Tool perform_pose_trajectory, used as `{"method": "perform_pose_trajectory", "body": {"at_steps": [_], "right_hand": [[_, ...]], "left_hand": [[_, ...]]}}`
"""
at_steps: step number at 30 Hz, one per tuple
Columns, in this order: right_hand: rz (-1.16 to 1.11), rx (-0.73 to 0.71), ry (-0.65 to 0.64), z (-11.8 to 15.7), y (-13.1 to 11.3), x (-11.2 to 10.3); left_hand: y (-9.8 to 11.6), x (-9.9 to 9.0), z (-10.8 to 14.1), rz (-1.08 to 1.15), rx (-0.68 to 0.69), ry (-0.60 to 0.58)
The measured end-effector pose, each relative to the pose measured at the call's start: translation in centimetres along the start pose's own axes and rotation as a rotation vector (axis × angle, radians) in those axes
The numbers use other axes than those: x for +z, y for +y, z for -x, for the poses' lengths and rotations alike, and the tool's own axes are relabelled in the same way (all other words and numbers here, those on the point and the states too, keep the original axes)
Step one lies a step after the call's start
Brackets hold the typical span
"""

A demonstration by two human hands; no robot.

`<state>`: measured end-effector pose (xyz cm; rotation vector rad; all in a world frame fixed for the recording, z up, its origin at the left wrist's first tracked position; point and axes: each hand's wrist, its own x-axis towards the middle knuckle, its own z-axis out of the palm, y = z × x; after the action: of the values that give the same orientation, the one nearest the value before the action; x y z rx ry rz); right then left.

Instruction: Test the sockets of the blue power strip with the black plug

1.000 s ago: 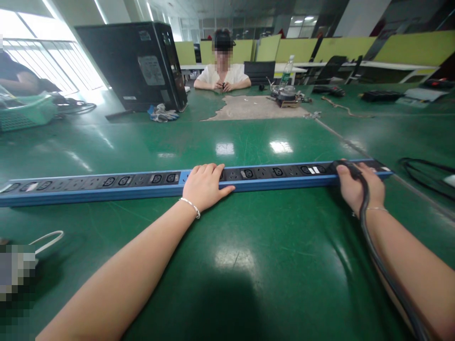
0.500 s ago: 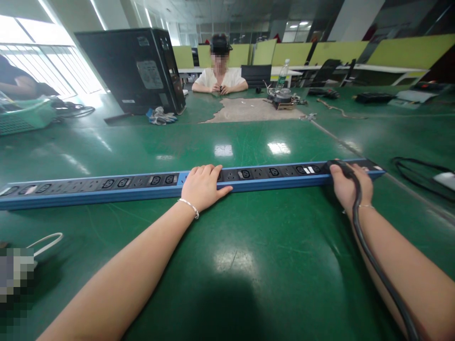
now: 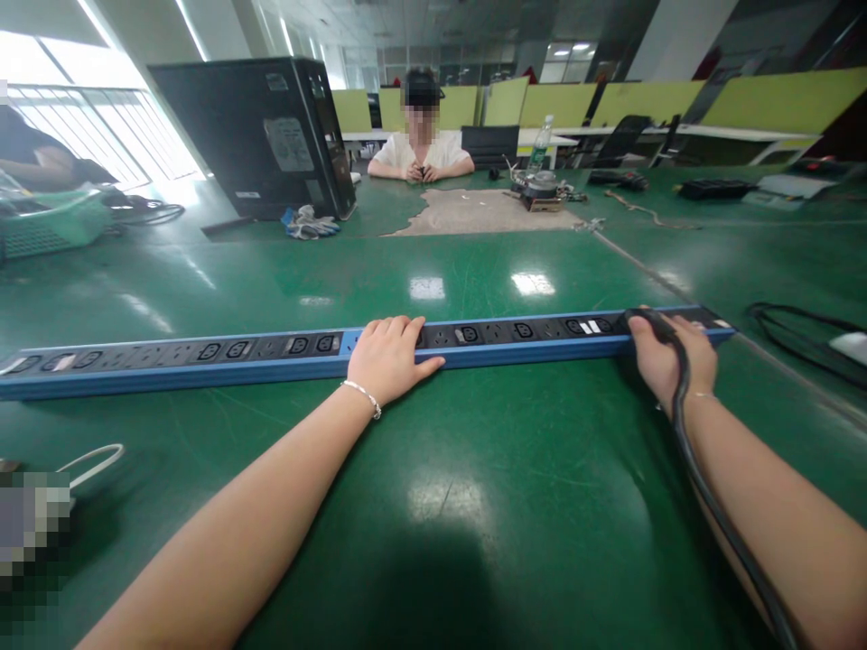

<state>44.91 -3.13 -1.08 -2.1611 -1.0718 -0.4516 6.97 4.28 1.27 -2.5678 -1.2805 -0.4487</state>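
A long blue power strip (image 3: 515, 354) with a row of black sockets lies across the green table. My left hand (image 3: 388, 357) grips its middle from above, fingers over the top and thumb along the near side. At the strip's right end, my right hand (image 3: 670, 357) is closed on the black plug (image 3: 647, 318) of a power cord. The plug sits at the strip's top face; how deep it is in a socket is hidden. From it the black cord (image 3: 692, 451) runs down over my wrist and forearm to the lower right.
A black computer case (image 3: 250, 135) stands at the back left beside a pair of gloves (image 3: 310, 223). A green basket (image 3: 58, 226) is at far left. Across the table (image 3: 474, 469) sits a person (image 3: 421, 149). Coiled black cable (image 3: 792, 316) lies at right; a bottle (image 3: 540, 144) stands behind.
Hardly anything differs. The whole view has shifted very slightly; both hands keep their places on the power strip and the plug.
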Motion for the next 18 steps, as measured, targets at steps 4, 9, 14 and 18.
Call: {"method": "perform_pose_trajectory", "body": {"at_steps": [4, 9, 14, 18], "right_hand": [[-0.030, -0.056, -0.001, -0.05, 0.18, 0.30], [-0.009, -0.103, 0.044, -0.18, 0.62, 0.54], [-0.044, -0.089, 0.035, -0.05, 0.77, 0.60], [-0.131, -0.062, 0.071, -0.08, 0.90, 0.71]], "left_hand": [[0.00, -0.03, 0.04, -0.002, -0.006, 0.004], [0.06, -0.07, 0.05, 0.003, -0.003, 0.001], [0.07, -0.12, 0.02, 0.005, -0.009, -0.007], [0.03, -0.10, 0.01, 0.020, -0.009, -0.010]]}}
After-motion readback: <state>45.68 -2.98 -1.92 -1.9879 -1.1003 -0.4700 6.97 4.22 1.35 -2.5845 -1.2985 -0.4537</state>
